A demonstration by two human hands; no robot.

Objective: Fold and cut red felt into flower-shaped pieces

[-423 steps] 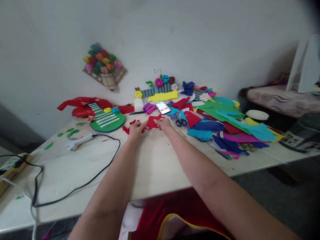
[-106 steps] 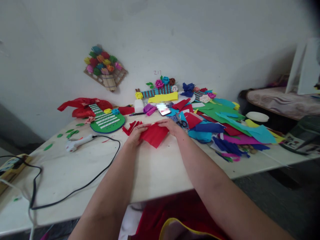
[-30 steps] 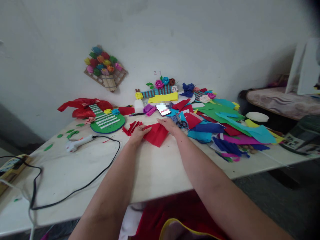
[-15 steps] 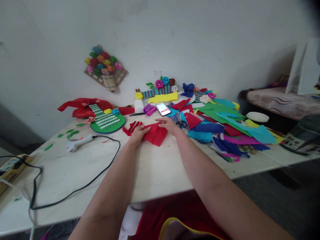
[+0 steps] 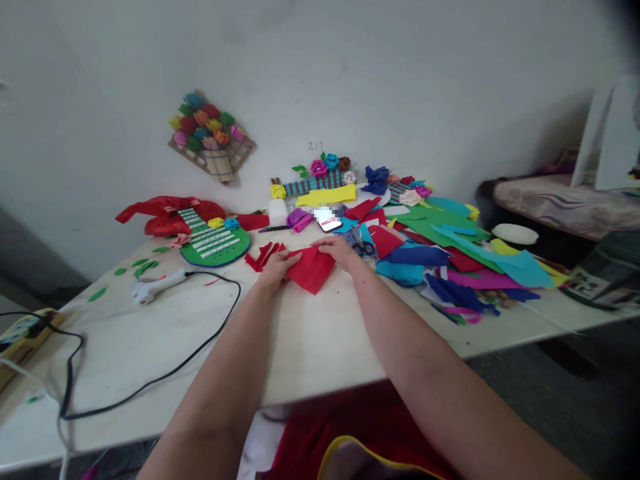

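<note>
A piece of red crepe paper [image 5: 313, 270] is spread between my two hands, just above or on the table; I cannot tell which. My left hand [image 5: 277, 268] pinches its left edge, thumb on top. At the upper right corner my right hand [image 5: 337, 251] grips it between thumb and fingers. Cut red paper pieces [image 5: 264, 256] lie just left of my left hand. Scissors [image 5: 363, 245] rest close to my right hand, partly among paper scraps. Beyond the hands lies a lit phone [image 5: 329, 221].
A white glue gun [image 5: 157, 287] lies on the left, its black cord looping across the table [image 5: 165, 347]. Behind it is a green guitar-shaped craft [image 5: 215, 243]. Coloured paper [image 5: 435, 223] is heaped on the right, near a white lid [image 5: 515, 233] and a dark clear container [image 5: 607, 277].
The red paper has shifted very slightly, its lower corner a touch lower and further left. Both hands keep hold of it in nearly the same place.
</note>
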